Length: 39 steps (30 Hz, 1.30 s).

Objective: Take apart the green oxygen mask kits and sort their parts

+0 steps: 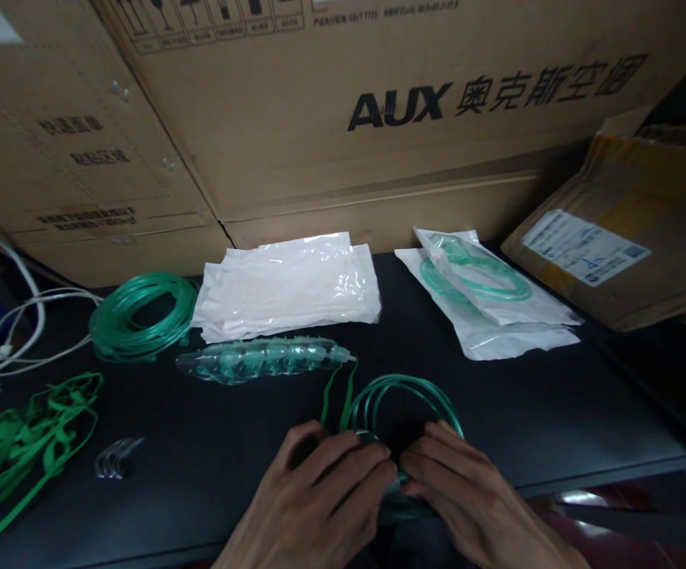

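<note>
At the table's front edge, my left hand [334, 494] is closed around a clear green oxygen mask [389, 494], mostly hidden by the fingers. Two ends of a green elastic strap [348, 399] stick up beyond that hand. My right hand [461, 486] meets it with pinched fingers, gripping the tubing side of the mask; the exact spot is covered. Loops of green tubing [411, 383] arch up behind both hands. Just beyond lies a row of nested clear green masks [265, 359].
Behind the masks is a stack of white pouches [289, 284]; bagged mask sets [485, 292] lie right. Leftward are coiled green tubing [141, 316], tangled green straps [28, 442], small metal strips [116, 458] and white cables [28, 316]. Cardboard boxes [319, 158] wall the back; another carton [621, 221] leans right.
</note>
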### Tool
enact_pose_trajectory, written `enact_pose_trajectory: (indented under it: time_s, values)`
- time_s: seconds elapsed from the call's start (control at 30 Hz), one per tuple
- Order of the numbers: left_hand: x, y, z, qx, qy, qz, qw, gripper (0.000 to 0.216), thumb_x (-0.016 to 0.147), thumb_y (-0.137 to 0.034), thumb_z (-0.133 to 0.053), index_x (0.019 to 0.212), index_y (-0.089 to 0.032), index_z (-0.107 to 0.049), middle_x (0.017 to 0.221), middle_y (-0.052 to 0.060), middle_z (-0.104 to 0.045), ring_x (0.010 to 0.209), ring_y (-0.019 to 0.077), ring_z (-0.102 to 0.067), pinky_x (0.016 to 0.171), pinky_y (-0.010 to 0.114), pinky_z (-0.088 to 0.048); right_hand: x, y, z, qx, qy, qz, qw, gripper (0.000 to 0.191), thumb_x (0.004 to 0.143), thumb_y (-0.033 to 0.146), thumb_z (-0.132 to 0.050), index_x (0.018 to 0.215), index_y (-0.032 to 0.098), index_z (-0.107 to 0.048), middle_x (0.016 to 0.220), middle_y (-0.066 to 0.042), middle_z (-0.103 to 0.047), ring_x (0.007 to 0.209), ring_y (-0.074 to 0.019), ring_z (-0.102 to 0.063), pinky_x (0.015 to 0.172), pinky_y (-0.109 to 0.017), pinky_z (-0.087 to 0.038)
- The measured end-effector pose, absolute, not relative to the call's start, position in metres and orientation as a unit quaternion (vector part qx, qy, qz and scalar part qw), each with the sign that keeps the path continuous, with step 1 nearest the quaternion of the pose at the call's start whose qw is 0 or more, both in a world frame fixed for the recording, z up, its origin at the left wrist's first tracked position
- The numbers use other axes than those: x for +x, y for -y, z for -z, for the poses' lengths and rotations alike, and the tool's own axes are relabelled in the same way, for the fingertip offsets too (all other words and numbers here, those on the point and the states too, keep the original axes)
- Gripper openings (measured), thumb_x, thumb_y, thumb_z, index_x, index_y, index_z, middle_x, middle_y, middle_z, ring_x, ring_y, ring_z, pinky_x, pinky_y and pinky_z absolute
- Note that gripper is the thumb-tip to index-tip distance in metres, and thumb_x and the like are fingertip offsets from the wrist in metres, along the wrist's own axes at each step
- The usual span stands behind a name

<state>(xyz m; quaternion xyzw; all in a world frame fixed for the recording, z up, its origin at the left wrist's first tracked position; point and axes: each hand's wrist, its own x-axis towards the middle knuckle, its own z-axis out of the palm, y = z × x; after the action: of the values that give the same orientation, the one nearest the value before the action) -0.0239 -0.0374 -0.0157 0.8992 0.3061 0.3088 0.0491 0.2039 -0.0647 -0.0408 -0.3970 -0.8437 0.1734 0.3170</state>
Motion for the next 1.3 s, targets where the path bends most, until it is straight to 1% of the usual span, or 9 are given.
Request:
enact_pose_trajectory:
  time_s: [0.2, 0.4, 0.53, 0.67, 0.8, 0.87, 1.03, 1.13, 1.3]
  values:
    - [-0.050, 0.030, -0.008, 0.855, -0.407, -0.277, 0.162, 0.009, 0.094, -0.020, -0.063, 0.098, -0.024, -0.071, 0.086, -0.005, -0.078, 0.077, 0.0138, -0.072, 0.078, 0.026, -0.050, 0.212, 0.068, 0.059, -0.421, 0.818, -0.106, 0.379, 0.023, 0.103, 0.016, -0.055, 0.113, 0.024, -0.075, 0.084, -0.002, -0.078, 0.080, -0.0176, -0.074, 0.086, -0.028, -0.062]
    - [-0.083, 0.036, -0.013, 0.793, -0.506, -0.257, 0.219, 0.018, 0.094, -0.042, -0.069, 0.105, -0.030, -0.076, 0.098, -0.002, -0.081, 0.087, 0.0181, -0.078, 0.080, 0.024, -0.060, 0.213, 0.065, 0.051, -0.439, 0.825, -0.109, 0.340, 0.021, 0.106, 0.028, -0.056, 0.115, 0.022, -0.074, 0.099, -0.007, -0.077, 0.089, -0.0199, -0.074, 0.080, -0.031, -0.061]
    - [-0.083, 0.042, 0.016, 0.703, -0.592, -0.310, 0.245, 0.029, 0.098, -0.047, -0.061, 0.116, -0.030, -0.075, 0.112, 0.000, -0.081, 0.102, 0.0210, -0.078, 0.081, 0.024, -0.063, 0.210, 0.066, 0.049, -0.444, 0.836, -0.084, 0.310, 0.029, 0.102, 0.026, -0.062, 0.130, 0.026, -0.070, 0.106, -0.007, -0.076, 0.098, -0.0222, -0.072, 0.089, -0.039, -0.060]
    - [-0.080, 0.044, 0.032, 0.644, -0.643, -0.333, 0.246, 0.038, 0.097, -0.056, -0.057, 0.112, -0.027, -0.077, 0.109, 0.003, -0.082, 0.097, 0.0241, -0.079, 0.074, 0.028, -0.065, 0.209, 0.070, 0.047, -0.417, 0.855, -0.072, 0.301, 0.045, 0.095, 0.013, -0.062, 0.138, 0.026, -0.066, 0.113, -0.007, -0.075, 0.114, -0.0241, -0.069, 0.103, -0.045, -0.056]
    - [-0.076, 0.047, 0.033, 0.659, -0.635, -0.363, 0.175, 0.039, 0.099, -0.055, -0.056, 0.113, -0.025, -0.077, 0.114, 0.007, -0.079, 0.106, 0.0266, -0.075, 0.092, 0.039, -0.061, 0.215, 0.078, 0.044, -0.412, 0.868, -0.051, 0.274, 0.052, 0.092, 0.013, -0.063, 0.143, 0.025, -0.062, 0.119, -0.007, -0.075, 0.122, -0.0251, -0.066, 0.116, -0.054, -0.047]
    - [-0.075, 0.048, 0.032, 0.672, -0.625, -0.374, 0.132, 0.036, 0.100, -0.050, -0.056, 0.117, -0.024, -0.074, 0.116, 0.008, -0.077, 0.108, 0.0262, -0.073, 0.094, 0.040, -0.060, 0.221, 0.085, 0.046, -0.414, 0.872, -0.037, 0.260, 0.053, 0.092, 0.017, -0.067, 0.144, 0.025, -0.061, 0.122, -0.007, -0.076, 0.123, -0.0257, -0.067, 0.117, -0.055, -0.046]
    - [-0.071, 0.060, 0.024, 0.716, -0.560, -0.417, 0.003, 0.021, 0.101, -0.025, -0.060, 0.120, -0.023, -0.069, 0.115, 0.007, -0.072, 0.107, 0.0225, -0.068, 0.095, 0.037, -0.057, 0.234, 0.098, 0.052, -0.433, 0.869, 0.016, 0.238, 0.054, 0.095, 0.029, -0.071, 0.147, 0.022, -0.058, 0.130, -0.008, -0.075, 0.124, -0.0268, -0.068, 0.117, -0.055, -0.047]
    - [-0.053, 0.070, 0.021, 0.783, -0.464, -0.414, -0.012, 0.023, 0.099, -0.015, -0.062, 0.121, -0.022, -0.068, 0.108, 0.005, -0.073, 0.100, 0.0186, -0.069, 0.092, 0.030, -0.057, 0.237, 0.101, 0.056, -0.440, 0.865, 0.043, 0.238, 0.049, 0.098, 0.028, -0.068, 0.146, 0.022, -0.059, 0.125, -0.007, -0.077, 0.120, -0.0255, -0.071, 0.118, -0.053, -0.046]
    - [-0.004, 0.077, 0.031, 0.900, -0.328, -0.283, 0.053, 0.033, 0.104, -0.036, -0.058, 0.133, -0.019, -0.062, 0.118, 0.004, -0.077, 0.100, 0.0224, -0.072, 0.082, 0.036, -0.063, 0.238, 0.104, 0.058, -0.414, 0.862, 0.042, 0.290, 0.032, 0.101, 0.018, -0.058, 0.130, 0.022, -0.072, 0.116, -0.007, -0.079, 0.112, -0.0225, -0.074, 0.111, -0.041, -0.054]
